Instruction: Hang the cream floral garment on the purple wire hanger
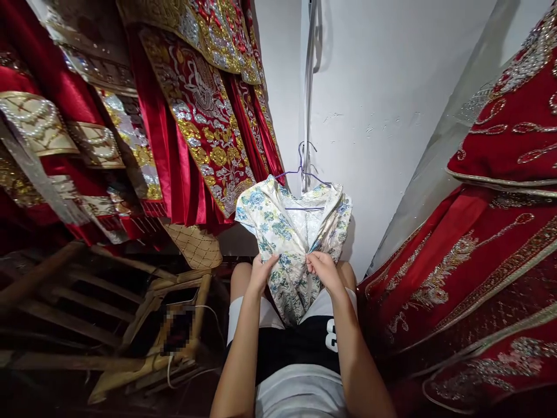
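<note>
Your pale grey cloth shirt meets your black shorts. Ahead, a short-sleeved white blouse with blue flowers hangs on a thin purple wire hanger, its hem between your thighs. Your left hand grips its side; your right hand pinches its front opening.

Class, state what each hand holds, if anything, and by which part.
A floral garment: the right hand pinches the bottom of its open neckline; the left hand grips its side.

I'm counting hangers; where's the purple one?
In the head view, just right of centre, the purple hanger sits partly inside the floral shirt, near the wall.
</note>
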Tool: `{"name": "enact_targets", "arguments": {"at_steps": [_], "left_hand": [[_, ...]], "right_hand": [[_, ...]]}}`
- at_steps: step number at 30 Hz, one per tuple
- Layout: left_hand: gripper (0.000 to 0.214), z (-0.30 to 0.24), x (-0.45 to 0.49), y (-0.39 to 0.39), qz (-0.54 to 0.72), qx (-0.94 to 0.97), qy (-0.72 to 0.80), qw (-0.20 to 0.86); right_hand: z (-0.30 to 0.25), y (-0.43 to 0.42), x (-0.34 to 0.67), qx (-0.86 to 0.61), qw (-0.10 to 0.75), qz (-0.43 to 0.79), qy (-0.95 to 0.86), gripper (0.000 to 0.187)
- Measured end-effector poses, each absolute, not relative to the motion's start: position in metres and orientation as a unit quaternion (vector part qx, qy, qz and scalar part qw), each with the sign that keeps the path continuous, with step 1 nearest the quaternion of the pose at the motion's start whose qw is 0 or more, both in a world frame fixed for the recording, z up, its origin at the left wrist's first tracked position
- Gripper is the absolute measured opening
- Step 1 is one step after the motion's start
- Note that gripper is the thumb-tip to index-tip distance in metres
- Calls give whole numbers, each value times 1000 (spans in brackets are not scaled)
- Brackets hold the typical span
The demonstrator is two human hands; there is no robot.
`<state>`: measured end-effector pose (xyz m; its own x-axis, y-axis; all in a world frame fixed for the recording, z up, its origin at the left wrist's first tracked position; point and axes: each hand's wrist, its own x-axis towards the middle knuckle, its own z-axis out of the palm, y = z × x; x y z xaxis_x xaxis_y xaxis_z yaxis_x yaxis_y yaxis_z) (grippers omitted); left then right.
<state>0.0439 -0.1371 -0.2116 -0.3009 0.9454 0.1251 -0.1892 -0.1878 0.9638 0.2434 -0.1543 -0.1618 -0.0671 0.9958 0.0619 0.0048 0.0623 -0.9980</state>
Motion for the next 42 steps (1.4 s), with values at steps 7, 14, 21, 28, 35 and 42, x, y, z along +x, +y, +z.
{"name": "enact_targets", "arguments": {"at_steps": [7,14,21,28,35,42], "left_hand": [[42,-215,72,-149,661,539,475,218],[11,-207,105,-158,550,636,358,405],[13,-226,118,-156,499,702,415,294],[20,-208,105,-124,355,784,415,295],[30,-94,80,-82,459,775,371,226],[11,-10,93,-60,462,820,338,-26]], "right_hand": [[-161,-155,235,-452,434,536,-566,24],[-152,-148,240,-432,470,541,-548,23],[-69,-90,237,-417,604,480,-480,19],[-14,-61,234,-366,667,480,-437,17],[-17,-75,241,-351,634,451,-522,24],[-28,-62,236,-364,614,425,-557,25]]}}
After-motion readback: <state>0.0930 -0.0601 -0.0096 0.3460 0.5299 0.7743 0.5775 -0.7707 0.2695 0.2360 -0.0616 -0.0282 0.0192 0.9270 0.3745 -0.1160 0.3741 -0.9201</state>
